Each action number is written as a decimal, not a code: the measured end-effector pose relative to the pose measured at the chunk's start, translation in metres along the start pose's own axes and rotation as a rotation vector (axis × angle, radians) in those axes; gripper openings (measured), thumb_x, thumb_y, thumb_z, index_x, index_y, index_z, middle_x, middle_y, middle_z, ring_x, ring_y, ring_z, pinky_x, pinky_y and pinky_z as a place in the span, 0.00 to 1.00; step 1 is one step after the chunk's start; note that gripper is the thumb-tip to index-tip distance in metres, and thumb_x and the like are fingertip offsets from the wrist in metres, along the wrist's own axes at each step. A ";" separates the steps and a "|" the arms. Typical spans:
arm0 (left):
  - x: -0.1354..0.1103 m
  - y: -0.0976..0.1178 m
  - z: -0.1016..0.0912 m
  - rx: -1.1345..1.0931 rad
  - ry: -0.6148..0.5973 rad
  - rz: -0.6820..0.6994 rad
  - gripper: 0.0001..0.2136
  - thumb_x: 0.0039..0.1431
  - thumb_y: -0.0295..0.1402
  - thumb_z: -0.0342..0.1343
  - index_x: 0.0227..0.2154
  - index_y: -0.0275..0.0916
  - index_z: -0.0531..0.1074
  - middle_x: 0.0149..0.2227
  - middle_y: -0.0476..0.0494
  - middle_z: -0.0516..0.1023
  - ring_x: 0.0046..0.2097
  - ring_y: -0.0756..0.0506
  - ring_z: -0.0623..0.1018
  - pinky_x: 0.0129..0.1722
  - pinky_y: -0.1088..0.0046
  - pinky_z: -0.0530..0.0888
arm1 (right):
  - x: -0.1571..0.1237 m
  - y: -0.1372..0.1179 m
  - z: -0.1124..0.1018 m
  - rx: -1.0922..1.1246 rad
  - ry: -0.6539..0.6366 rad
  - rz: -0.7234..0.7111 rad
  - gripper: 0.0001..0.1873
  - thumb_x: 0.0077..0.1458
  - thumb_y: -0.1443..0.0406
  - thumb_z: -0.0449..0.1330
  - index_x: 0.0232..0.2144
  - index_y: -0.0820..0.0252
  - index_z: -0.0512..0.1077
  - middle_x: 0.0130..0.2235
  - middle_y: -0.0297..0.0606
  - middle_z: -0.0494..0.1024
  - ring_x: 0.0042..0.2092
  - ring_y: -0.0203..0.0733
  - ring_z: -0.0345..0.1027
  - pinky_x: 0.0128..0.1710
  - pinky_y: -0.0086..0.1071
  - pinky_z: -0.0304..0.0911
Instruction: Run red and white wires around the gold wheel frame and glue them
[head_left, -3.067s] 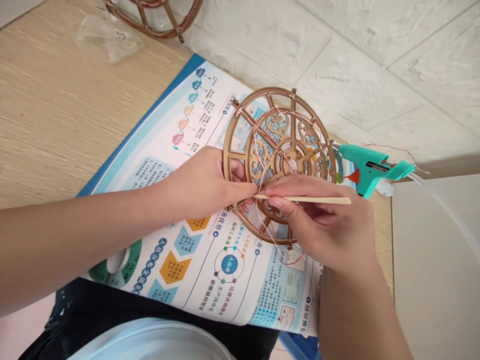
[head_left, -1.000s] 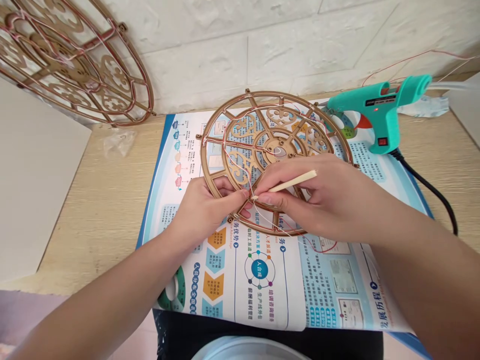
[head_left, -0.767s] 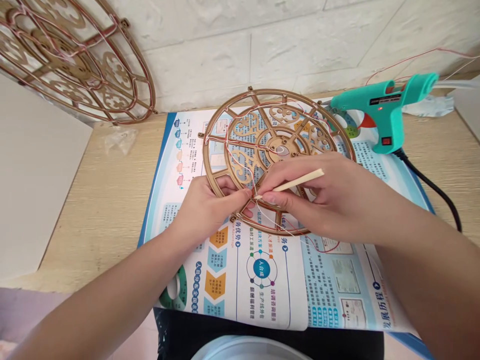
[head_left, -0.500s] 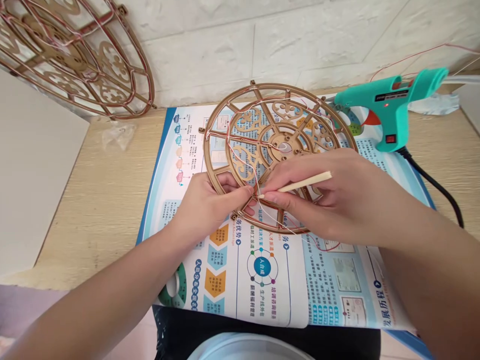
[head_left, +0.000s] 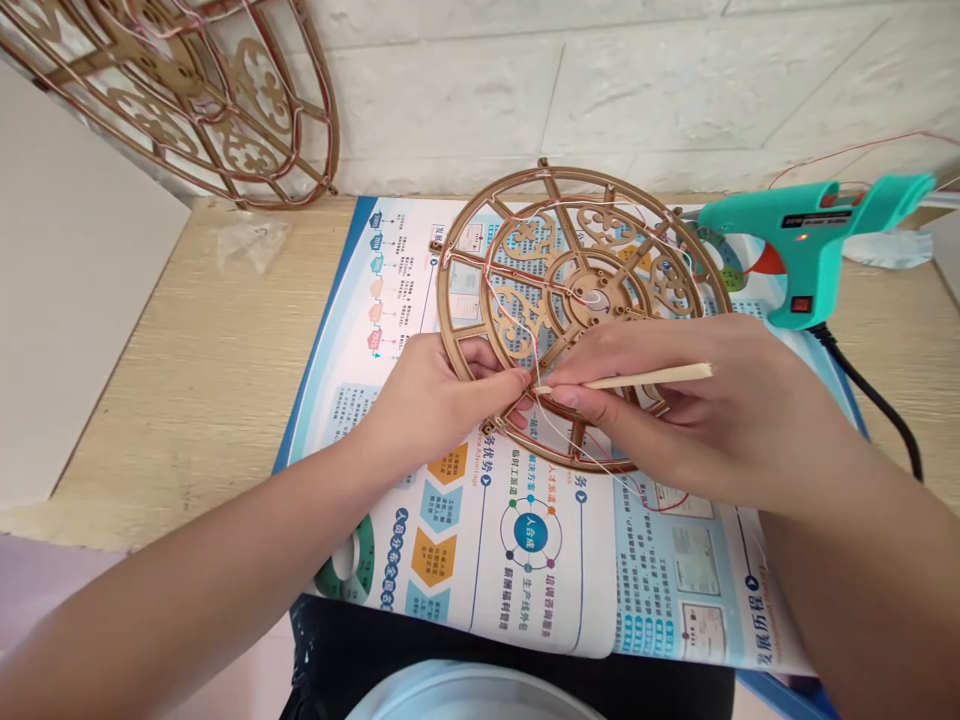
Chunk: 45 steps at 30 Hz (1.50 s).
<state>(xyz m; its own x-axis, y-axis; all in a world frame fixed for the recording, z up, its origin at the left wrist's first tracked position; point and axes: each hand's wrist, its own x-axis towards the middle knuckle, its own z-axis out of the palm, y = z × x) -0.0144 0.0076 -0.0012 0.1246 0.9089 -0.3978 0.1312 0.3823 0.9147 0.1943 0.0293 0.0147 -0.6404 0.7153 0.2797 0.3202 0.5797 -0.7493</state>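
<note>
A round gold-brown openwork frame (head_left: 559,283) with scroll ornaments is held tilted over the printed sheet. My left hand (head_left: 461,395) grips its near-left rim, thumb on top and fingers underneath. In my right hand (head_left: 660,400) a thin pale wooden stick (head_left: 652,377) is pinched between thumb and fingers. Its tip meets the frame's near edge beside my left thumb, where a thin white wire (head_left: 517,325) passes. Red and white wires run along the frame's ribs, and a loose red wire (head_left: 667,505) loops below my right hand.
A teal glue gun (head_left: 814,240) with a lit red light stands at the right, its black cord (head_left: 877,395) trailing down. Another wired frame (head_left: 202,110) leans on the white brick wall (head_left: 450,100). The printed sheet (head_left: 517,600) covers the wooden table (head_left: 247,320). Clear plastic scraps (head_left: 251,240) lie left.
The whole view has shifted slightly, so the frame and glue gun appear further right. Both hands keep their holds, and the stick's tip stays by the left thumb, its shaft lying flatter.
</note>
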 end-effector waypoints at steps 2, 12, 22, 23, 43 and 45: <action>0.000 -0.001 0.000 -0.015 -0.007 0.003 0.05 0.50 0.31 0.66 0.22 0.39 0.79 0.22 0.51 0.81 0.27 0.49 0.80 0.28 0.77 0.75 | 0.000 0.000 0.001 0.005 0.003 0.016 0.07 0.65 0.66 0.61 0.36 0.46 0.78 0.36 0.33 0.84 0.37 0.47 0.79 0.37 0.47 0.72; 0.002 -0.007 -0.004 0.050 -0.027 0.043 0.07 0.53 0.34 0.63 0.23 0.39 0.80 0.25 0.48 0.82 0.27 0.47 0.79 0.25 0.75 0.72 | -0.001 -0.003 0.005 -0.021 -0.022 -0.081 0.10 0.64 0.74 0.62 0.39 0.51 0.75 0.37 0.33 0.83 0.38 0.41 0.77 0.38 0.39 0.73; 0.001 -0.011 -0.005 0.018 -0.040 0.121 0.09 0.55 0.34 0.63 0.21 0.39 0.78 0.22 0.49 0.79 0.24 0.49 0.75 0.23 0.76 0.68 | 0.005 -0.001 0.009 0.043 -0.021 0.061 0.07 0.65 0.68 0.62 0.34 0.53 0.77 0.36 0.35 0.84 0.38 0.42 0.79 0.34 0.37 0.72; 0.002 -0.012 -0.005 0.022 -0.040 0.121 0.09 0.55 0.35 0.63 0.21 0.39 0.78 0.22 0.49 0.79 0.24 0.49 0.75 0.23 0.76 0.68 | 0.005 -0.001 0.009 0.038 -0.024 0.056 0.07 0.65 0.69 0.62 0.34 0.53 0.77 0.36 0.35 0.84 0.38 0.42 0.79 0.34 0.37 0.72; -0.001 -0.011 -0.005 -0.022 -0.075 0.119 0.10 0.53 0.32 0.56 0.19 0.41 0.77 0.23 0.46 0.80 0.28 0.45 0.78 0.27 0.71 0.71 | 0.007 -0.004 0.012 0.018 -0.030 0.061 0.07 0.65 0.67 0.63 0.33 0.56 0.78 0.35 0.37 0.85 0.36 0.41 0.79 0.35 0.36 0.73; 0.000 -0.012 -0.005 -0.017 -0.071 0.105 0.09 0.52 0.32 0.57 0.20 0.41 0.78 0.23 0.47 0.80 0.28 0.44 0.79 0.27 0.71 0.70 | 0.007 -0.003 0.012 0.005 -0.029 0.058 0.07 0.65 0.67 0.63 0.33 0.57 0.78 0.35 0.37 0.85 0.36 0.40 0.79 0.36 0.36 0.73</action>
<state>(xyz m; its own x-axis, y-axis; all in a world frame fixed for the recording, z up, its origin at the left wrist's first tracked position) -0.0204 0.0041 -0.0118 0.2062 0.9304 -0.3029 0.0967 0.2887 0.9525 0.1805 0.0282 0.0121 -0.6407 0.7362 0.2179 0.3542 0.5352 -0.7669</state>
